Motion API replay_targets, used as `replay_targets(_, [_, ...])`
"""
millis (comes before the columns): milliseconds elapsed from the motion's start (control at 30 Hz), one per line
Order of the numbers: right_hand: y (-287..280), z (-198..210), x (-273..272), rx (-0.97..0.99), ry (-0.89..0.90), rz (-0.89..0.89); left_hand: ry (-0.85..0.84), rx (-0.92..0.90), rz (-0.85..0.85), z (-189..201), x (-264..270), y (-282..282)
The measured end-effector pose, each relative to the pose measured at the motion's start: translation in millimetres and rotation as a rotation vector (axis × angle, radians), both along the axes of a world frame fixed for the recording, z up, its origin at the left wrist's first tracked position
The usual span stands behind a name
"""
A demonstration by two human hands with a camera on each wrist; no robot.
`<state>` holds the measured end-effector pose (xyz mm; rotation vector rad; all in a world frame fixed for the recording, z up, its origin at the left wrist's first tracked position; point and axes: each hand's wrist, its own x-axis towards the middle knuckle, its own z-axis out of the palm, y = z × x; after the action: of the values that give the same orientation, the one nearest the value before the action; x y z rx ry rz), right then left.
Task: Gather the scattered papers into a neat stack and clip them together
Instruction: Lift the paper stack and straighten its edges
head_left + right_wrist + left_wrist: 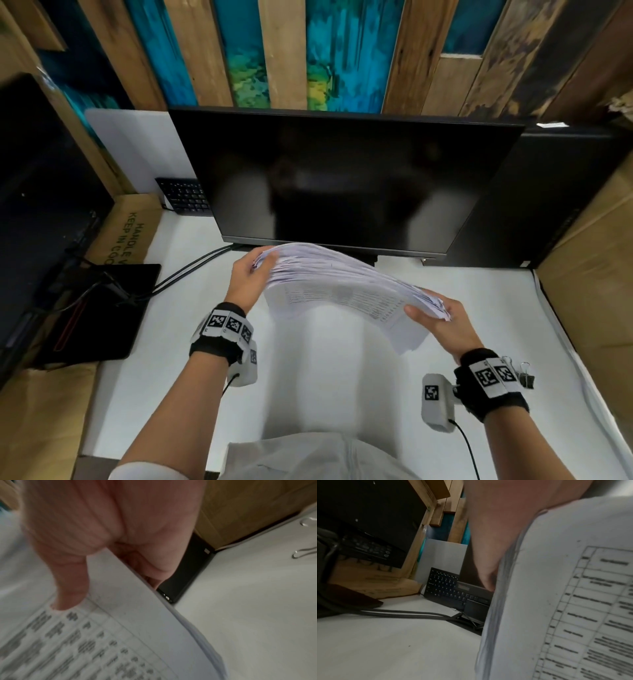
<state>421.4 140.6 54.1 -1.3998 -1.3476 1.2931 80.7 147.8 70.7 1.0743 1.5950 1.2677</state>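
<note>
- Head view: I hold the stack of papers (pixel 346 287) in the air above the white table (pixel 191 342), in front of the dark monitor (pixel 342 185); my left hand (pixel 248 281) has its grip clamped on the 10 o'clock end, my right hand (pixel 442 318) on the 4 o'clock end.
- The sheets sag and fan at both ends; I judge they need tapping square on the table, edges flush, both grips loosened a little.
- The binder clips (pixel 525 375) lie at 4 o'clock beside my right wrist, untouched; I should clip only once the edges align.
</note>
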Motion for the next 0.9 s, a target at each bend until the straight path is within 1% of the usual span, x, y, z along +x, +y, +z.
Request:
replay_targets(100, [4.0,-0.5,-16.1,0.017,-0.05,-0.182,-0.043,0.0,-0.136,7.7,8.2,-2.8])
replay_targets(167, [9.8,11.4,-20.8,0.054,0.009,-0.282,-0.048,0.007,-0.206,8.8,9.5,-5.6])
replay_targets(233, [15.5,24.5,-17.1,0.067,0.077,-0.312,-0.026,0.021,-0.247,8.5,5.4,-9.1])
replay_targets(333, [23.5,44.2,-8.7,0.076,0.131,-0.31,0.083,0.022,-0.275,12.4,5.2,-10.2])
replay_targets(400, [25.2,59.0,-7.7,0.093,0.159,-0.314,0.083,0.05,-0.226,16.1,13.2,-8.3])
replay_targets(500, [20.5,77.2,-10.3,0.187,0.222,-0.277,-0.152,0.109,-0.029,29.4,18.4,-4.2])
replay_targets(533, [17.9,80.2,-8.6,0.225,0.257,-0.259,-0.198,0.128,-0.032,32.8,15.3,-4.1])
replay_targets(567, [15.5,79.9,-4.7,0.255,0.293,-0.231,-0.213,0.135,-0.077,36.0,12.0,-5.4])
replay_targets(600, [11.0,79.5,-2.0,0.27,0.276,-0.203,-0.219,0.135,-0.133,37.0,8.5,-7.9])
replay_targets(667, [1.9,65.9,-1.3,0.231,0.151,-0.13,-0.188,0.087,-0.2,29.2,3.7,-15.6])
replay_targets(733, [-8.7,36.3,-2.1,0.103,0.108,-0.099,-0.147,-0.013,-0.204,10.2,4.4,-22.3])
replay_targets(800, [-16.8,5.6,-5.3,-0.013,0.136,-0.12,-0.13,-0.094,-0.205,-8.5,7.6,-25.5])
replay_targets(833, [-18.6,-4.1,-7.9,-0.035,0.144,-0.149,-0.13,-0.108,-0.19,-14.3,10.6,-25.7])
replay_targets(900, [-17.2,-7.1,-14.2,-0.047,0.141,-0.189,-0.126,-0.11,-0.152,-18.7,16.9,-22.7])
